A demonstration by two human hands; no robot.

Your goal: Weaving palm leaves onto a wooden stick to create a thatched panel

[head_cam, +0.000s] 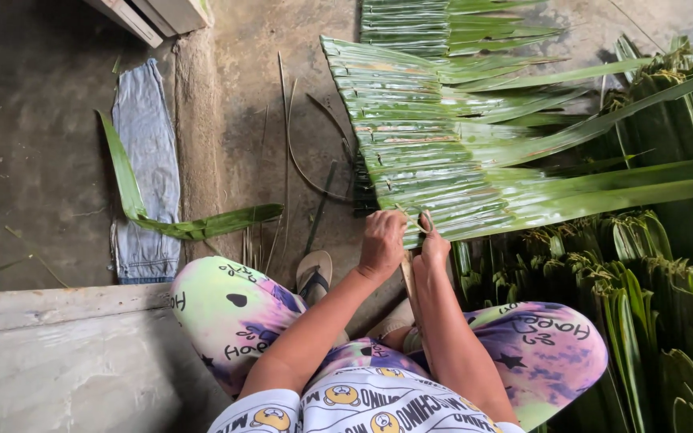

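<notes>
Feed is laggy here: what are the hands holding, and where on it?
Both hands, left hand and right hand, pinch the near edge of the woven palm-leaf panel.

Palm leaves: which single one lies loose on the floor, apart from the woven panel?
The bent green leaf lying across the blue denim cloth, left of both hands and away from the woven panel.

This is a rustic thatch-making work area at floor level. A bare, stained grey concrete floor [42,160] carries a panel of folded glossy green palm leaves [419,152], heaps of bundled dark green palm fronds [651,305], thin loose leaf ribs [285,144], and a worn blue denim cloth [150,160] lying flat.
</notes>
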